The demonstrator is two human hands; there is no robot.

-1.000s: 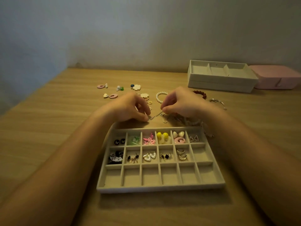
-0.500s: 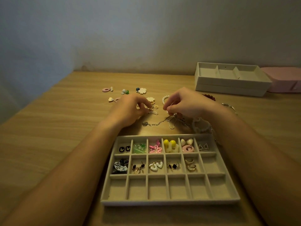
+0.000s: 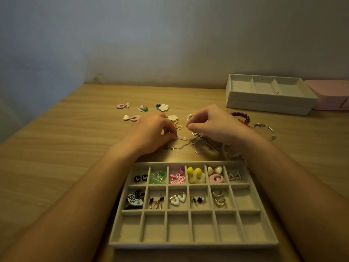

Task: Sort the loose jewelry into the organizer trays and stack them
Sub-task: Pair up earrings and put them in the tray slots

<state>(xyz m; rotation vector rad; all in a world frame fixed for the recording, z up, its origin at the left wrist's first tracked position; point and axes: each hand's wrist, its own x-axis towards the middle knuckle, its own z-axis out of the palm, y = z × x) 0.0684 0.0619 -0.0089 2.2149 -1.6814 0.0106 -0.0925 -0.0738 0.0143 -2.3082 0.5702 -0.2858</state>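
Note:
A beige grid tray (image 3: pixel 192 244) lies nearest me, with earring pairs in its two far rows and its near row bare. Just beyond it, my left hand (image 3: pixel 151 133) pinches a small pale drop-shaped earring (image 3: pixel 181 138) against the table. My right hand (image 3: pixel 213 123) has curled fingers, thumb and forefinger pinched together over a tangle of silver chains (image 3: pixel 204 143); it seems to hold a thin chain. Loose pieces lie beyond: pink ring earrings (image 3: pixel 122 106), a white flower earring (image 3: pixel 163 107), a pearl bracelet (image 3: pixel 189 116).
Two stacked beige trays (image 3: pixel 268 103) with wide compartments stand at the back right, a pink box (image 3: pixel 332 95) beside them. A red bead bracelet (image 3: pixel 242 117) and a silver bangle (image 3: pixel 264 127) lie right of my right hand. A wall bounds the table's far edge.
My left hand has left the chain's end and moved a little farther out onto the pale earring. My right hand stays pinched over the chain tangle.

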